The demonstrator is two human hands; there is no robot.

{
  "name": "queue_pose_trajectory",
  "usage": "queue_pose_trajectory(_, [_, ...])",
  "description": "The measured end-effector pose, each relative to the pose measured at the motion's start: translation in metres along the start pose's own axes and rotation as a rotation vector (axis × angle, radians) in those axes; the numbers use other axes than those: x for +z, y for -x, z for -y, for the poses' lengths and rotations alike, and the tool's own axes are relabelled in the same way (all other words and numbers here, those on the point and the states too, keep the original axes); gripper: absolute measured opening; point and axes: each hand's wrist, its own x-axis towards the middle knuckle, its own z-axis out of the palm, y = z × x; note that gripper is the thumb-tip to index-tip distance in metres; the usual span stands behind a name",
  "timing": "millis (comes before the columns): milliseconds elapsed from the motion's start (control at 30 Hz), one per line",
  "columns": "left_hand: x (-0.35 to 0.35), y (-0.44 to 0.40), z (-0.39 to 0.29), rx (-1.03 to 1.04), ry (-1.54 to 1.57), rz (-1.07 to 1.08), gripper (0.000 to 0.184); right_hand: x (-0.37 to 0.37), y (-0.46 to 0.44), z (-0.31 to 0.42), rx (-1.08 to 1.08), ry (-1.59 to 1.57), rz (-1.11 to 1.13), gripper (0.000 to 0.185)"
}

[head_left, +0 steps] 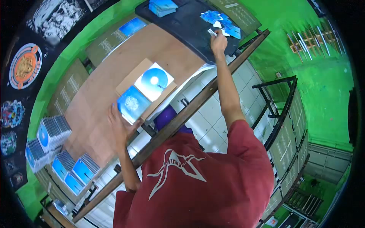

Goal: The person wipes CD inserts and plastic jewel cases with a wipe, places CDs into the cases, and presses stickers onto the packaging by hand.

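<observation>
Across my ten o'clock spreads a broad brown wooden tabletop (85,117), meeting a smooth black board (186,28) at twelve. On the wood at ten sits an open brown cardboard box (131,78) holding two square items side by side: a white one with a blue disc design (154,80), and a solid blue one (133,102) nearer me. Upright rows of thin blue-faced cases (55,133) stand at about eight. At one, a loose pile of blue and white pieces (227,26) lies on the black board. My left hand (121,123) is beside the box's near-left corner, fingers spread, thumb apart; I cannot tell whether they touch it. My right hand (219,42), at one, pinches a small white piece (212,33) by the pile.
</observation>
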Motion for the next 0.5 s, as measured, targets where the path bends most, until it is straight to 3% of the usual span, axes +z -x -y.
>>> queue_pose_trajectory(100, [0.015, 0.011, -0.009, -0.042, 0.037, 0.036, 0.124, 0.033, -0.019, -0.028, -0.016, 0.167, 0.039, 0.025])
queue_pose_trajectory(233, [0.018, 0.0, -0.004, -0.05, 0.096, 0.003, 0.126, 0.062, -0.021, -0.031, -0.304, 0.304, 0.292, 0.033])
queue_pose_trajectory(267, [0.016, 0.0, -0.007, -0.095, 0.103, 0.03, 0.127, 0.065, -0.021, -0.025, -0.333, 0.296, 0.095, 0.037])
queue_pose_trajectory(367, [0.012, -0.005, -0.011, -0.093, 0.136, 0.044, 0.128, 0.082, -0.059, -0.029, -0.201, 0.211, 0.041, 0.037])
queue_pose_trajectory(433, [0.007, -0.008, -0.013, -0.105, 0.119, 0.047, 0.128, 0.096, -0.091, -0.045, -0.16, 0.304, 0.122, 0.024])
queue_pose_trajectory(500, [0.008, -0.012, -0.009, -0.127, 0.005, 0.147, 0.129, 0.118, -0.12, -0.061, -0.133, 0.305, 0.159, 0.027])
